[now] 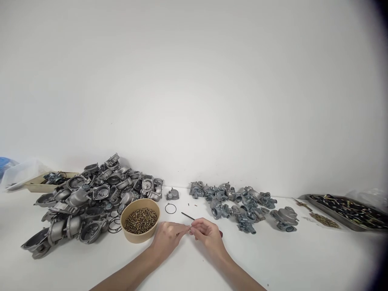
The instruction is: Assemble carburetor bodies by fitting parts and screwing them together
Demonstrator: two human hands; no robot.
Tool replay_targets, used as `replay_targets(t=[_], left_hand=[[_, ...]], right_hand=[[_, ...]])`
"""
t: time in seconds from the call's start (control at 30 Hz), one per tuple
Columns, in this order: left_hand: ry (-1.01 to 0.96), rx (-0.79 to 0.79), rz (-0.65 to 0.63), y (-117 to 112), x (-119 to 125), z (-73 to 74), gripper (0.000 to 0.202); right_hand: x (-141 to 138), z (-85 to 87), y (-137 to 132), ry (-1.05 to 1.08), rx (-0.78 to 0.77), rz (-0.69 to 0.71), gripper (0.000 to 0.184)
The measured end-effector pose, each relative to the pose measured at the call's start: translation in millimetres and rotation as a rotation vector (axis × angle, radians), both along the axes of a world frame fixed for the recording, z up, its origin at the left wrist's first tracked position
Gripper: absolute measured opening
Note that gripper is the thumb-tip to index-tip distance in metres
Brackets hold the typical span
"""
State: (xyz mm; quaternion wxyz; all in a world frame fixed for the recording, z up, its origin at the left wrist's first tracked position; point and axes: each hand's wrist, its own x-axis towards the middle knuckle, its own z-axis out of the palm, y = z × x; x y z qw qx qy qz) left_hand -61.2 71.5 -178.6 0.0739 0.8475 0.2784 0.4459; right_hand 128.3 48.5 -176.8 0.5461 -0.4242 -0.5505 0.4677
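Note:
My left hand (167, 238) and my right hand (208, 233) meet fingertip to fingertip on the white table (291, 258), both pinched shut. The right hand grips a thin screwdriver (188, 216) whose dark shaft points up and left; a bit of red handle shows behind the hand. The left fingers pinch something tiny at the meeting point, too small to name. A tan bowl (133, 235) full of small brass screws (141, 220) stands just left of my left hand. A black O-ring (170, 208) lies beyond the hands.
A large heap of grey metal bowl-shaped castings (91, 196) fills the left. A single casting (172, 194) sits near the wall. A row of carburetor bodies (239, 201) lies to the right. A metal tray (351, 210) of small parts is far right; a beige tray (39, 182) far left.

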Motion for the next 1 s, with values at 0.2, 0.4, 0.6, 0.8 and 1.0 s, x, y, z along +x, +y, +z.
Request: replay_targets(t=[0.2, 0.4, 0.6, 0.8, 1.0], left_hand=[[-0.039, -0.029, -0.004, 1.9, 0.7, -3.4, 0.021], [-0.058, -0.036, 0.006, 1.9, 2.0, -2.9, 0.020], [-0.054, -0.037, 0.027, 3.0, 2.0, -4.0, 0.017], [-0.046, -0.012, 0.024, 3.0, 1.1, -5.0, 0.022], [-0.048, -0.002, 0.020, 3.7, 1.5, -4.8, 0.024]], right_hand=[[-0.7, 2.4, -1.7, 0.011, -0.011, 0.017, 0.035], [-0.7, 3.7, -1.7, -0.001, -0.008, 0.014, 0.034], [-0.6, 7.3, -3.6, -0.042, 0.010, 0.037, 0.032], [0.4, 5.5, -2.8, -0.057, 0.003, 0.027, 0.029], [2.4, -0.1, 0.4, -0.044, 0.004, 0.034, 0.029]])
